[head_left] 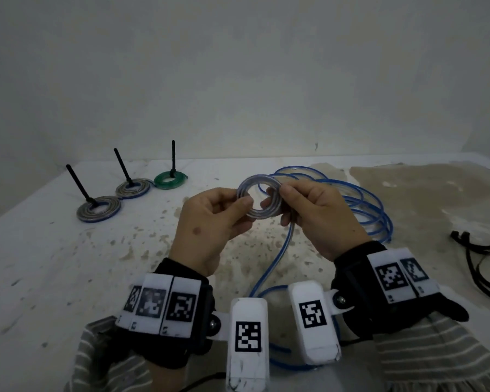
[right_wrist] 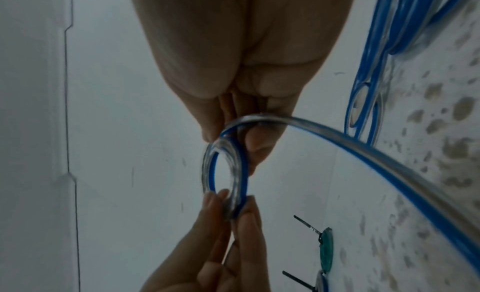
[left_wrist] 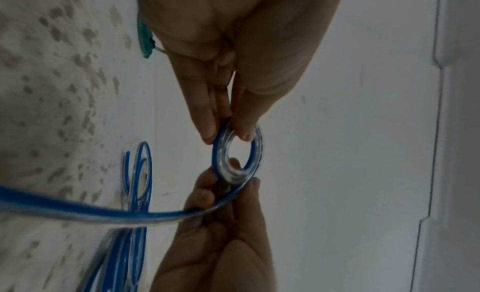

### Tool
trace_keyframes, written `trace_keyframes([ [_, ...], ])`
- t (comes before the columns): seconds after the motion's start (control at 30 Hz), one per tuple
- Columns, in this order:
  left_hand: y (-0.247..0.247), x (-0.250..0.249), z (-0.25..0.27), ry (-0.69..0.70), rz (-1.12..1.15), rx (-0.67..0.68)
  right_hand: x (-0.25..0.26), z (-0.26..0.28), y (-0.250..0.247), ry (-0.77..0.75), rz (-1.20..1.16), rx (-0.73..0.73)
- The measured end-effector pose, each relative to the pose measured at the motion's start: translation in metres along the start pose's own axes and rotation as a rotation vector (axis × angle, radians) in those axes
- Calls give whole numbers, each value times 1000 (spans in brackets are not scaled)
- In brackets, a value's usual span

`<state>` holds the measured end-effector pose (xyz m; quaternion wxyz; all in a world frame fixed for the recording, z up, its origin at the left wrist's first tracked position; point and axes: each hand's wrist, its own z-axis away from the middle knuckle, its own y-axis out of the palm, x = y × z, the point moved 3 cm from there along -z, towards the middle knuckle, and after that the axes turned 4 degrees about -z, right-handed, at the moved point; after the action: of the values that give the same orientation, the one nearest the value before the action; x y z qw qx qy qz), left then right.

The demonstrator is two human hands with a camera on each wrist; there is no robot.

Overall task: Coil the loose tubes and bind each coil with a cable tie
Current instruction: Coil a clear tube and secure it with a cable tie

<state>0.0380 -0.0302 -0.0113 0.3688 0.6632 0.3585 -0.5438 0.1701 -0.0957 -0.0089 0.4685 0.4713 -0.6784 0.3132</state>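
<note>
Above the table I hold a small flat coil (head_left: 256, 179) of clear, blue-striped tube. My left hand (head_left: 242, 206) pinches its left rim between thumb and fingers. My right hand (head_left: 276, 198) pinches the right rim, and the tube's tail (head_left: 283, 250) drops from under that hand toward my body. Uncoiled loops of the same tube (head_left: 365, 205) lie on the table behind my right hand. The left wrist view shows the coil (left_wrist: 221, 161) between both pinches. In the right wrist view the tail (right_wrist: 363, 151) sweeps off the coil (right_wrist: 239, 169) to the right.
Three bound coils stand at the back left, each with a black tie sticking up: two clear-blue ones (head_left: 99, 208) (head_left: 133, 188) and a green one (head_left: 170, 180). Loose black cable ties (head_left: 475, 258) lie at the right edge. A beige patch (head_left: 425, 193) covers the far right table.
</note>
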Motion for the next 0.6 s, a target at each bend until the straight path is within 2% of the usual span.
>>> trace_keyframes([
  [0.07,2,1,-1,-34,108,-6,-2,1,1,38,-63,18],
  [0.17,9,4,2,-101,187,65,0,2,3,41,-67,-6],
  [0.33,18,14,7,-231,60,231,2,2,-2,22,-95,-47],
  [0.43,14,12,7,-186,-75,203,1,2,-4,13,-29,-14],
  [0.53,4,5,3,-96,-123,135,1,2,-2,-58,201,36],
  [0.6,-1,1,3,-59,-195,145,1,3,1,-77,287,59],
])
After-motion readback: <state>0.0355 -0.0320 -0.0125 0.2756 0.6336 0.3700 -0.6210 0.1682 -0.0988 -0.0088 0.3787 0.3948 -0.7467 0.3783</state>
